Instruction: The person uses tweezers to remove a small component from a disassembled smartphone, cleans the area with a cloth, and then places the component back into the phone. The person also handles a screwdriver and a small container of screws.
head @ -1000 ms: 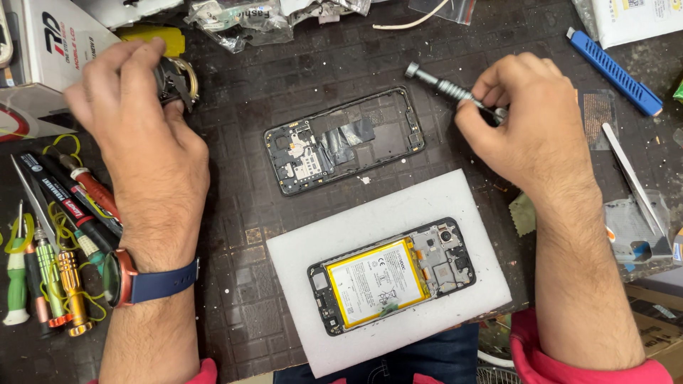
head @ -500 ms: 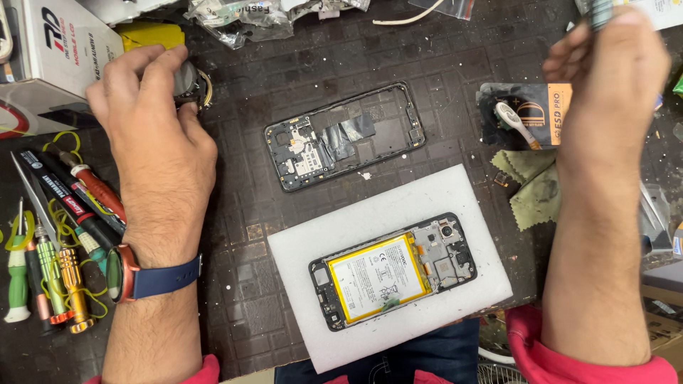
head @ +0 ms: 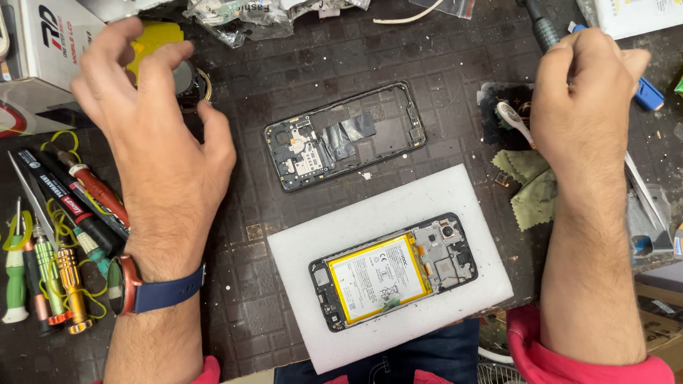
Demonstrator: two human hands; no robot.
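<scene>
Right hand [head: 580, 85] clenched around a dark screwdriver [head: 544, 28] at the mat's far right; left hand [head: 153, 121] spread loose above a small round container [head: 188, 78], gripping nothing; opened phone [head: 391, 270] on white pad [head: 469, 206] between them

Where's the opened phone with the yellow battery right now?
In the head view, the opened phone lies on the white foam pad, low and centre, just below the detached black back frame.

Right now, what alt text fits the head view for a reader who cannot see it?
An opened phone with a yellow-edged battery lies on a white foam pad, its back frame on the dark mat beyond. The left hand hovers open near a small round object; the right hand grips a screwdriver.
</scene>
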